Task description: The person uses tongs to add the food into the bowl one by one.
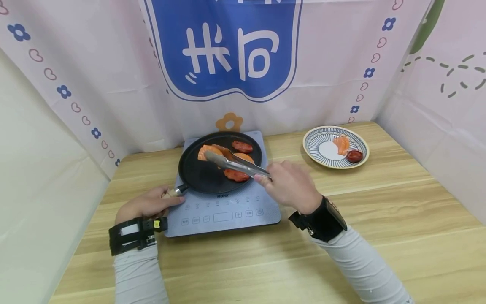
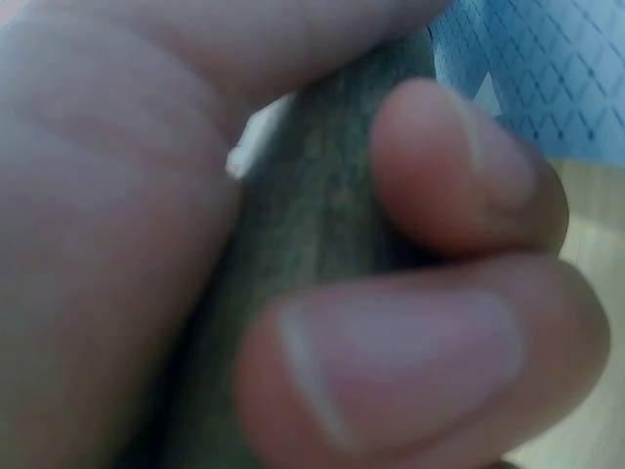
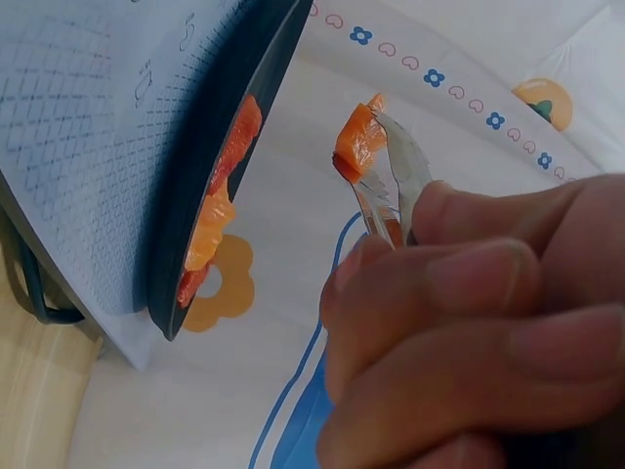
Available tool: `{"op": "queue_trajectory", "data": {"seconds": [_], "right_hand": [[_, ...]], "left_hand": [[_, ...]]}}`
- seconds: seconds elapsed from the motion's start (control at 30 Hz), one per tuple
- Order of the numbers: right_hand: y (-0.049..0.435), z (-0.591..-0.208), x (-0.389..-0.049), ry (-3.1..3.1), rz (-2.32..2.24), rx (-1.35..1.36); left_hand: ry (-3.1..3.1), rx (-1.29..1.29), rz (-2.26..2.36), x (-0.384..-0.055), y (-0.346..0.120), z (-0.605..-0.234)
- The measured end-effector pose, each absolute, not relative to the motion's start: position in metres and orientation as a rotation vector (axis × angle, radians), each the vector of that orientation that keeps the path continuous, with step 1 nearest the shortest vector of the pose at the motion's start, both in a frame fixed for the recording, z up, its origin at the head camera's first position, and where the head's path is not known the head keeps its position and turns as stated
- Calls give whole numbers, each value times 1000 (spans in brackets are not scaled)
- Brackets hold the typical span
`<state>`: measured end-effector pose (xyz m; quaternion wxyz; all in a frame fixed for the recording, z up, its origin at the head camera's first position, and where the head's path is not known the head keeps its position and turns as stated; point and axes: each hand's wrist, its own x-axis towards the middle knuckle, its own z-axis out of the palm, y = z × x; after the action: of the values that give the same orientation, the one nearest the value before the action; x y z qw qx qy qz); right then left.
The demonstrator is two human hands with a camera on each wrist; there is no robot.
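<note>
My left hand [image 1: 149, 203] grips the wooden handle [image 1: 172, 193] of a flat black frying pan [image 1: 203, 177]; in the left wrist view the fingers [image 2: 391, 362] curl round that handle. Metal tongs [image 1: 247, 169] are in my right hand [image 1: 292, 185]. Their tips pinch an orange piece of salmon [image 3: 361, 137], raised above the pan in the right wrist view. Lying in the pan are two reddish meat slices, one at the back [image 1: 242, 146] and one at the front [image 1: 236, 175], with another orange salmon piece [image 1: 244, 158] between them, partly hidden by the tongs.
Under the pan stands a pale blue induction cooker [image 1: 224, 228] with a touch panel. A patterned plate [image 1: 317, 145] at the back right of the wooden table [image 1: 379, 236] bears a salmon piece [image 1: 342, 145] and a dark red slice [image 1: 355, 156]. A printed curtain [image 1: 322, 63] hangs behind.
</note>
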<state>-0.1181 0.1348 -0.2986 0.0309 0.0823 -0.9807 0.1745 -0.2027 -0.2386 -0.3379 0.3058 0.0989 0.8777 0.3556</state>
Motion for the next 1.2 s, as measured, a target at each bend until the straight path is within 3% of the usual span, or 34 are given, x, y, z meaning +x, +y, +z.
{"op": "queue_trajectory", "data": {"seconds": [1.2], "right_hand": [[117,-320,-112,-3044,402,360]], "left_hand": [[2345,248,923,-202,-240,-340]]}}
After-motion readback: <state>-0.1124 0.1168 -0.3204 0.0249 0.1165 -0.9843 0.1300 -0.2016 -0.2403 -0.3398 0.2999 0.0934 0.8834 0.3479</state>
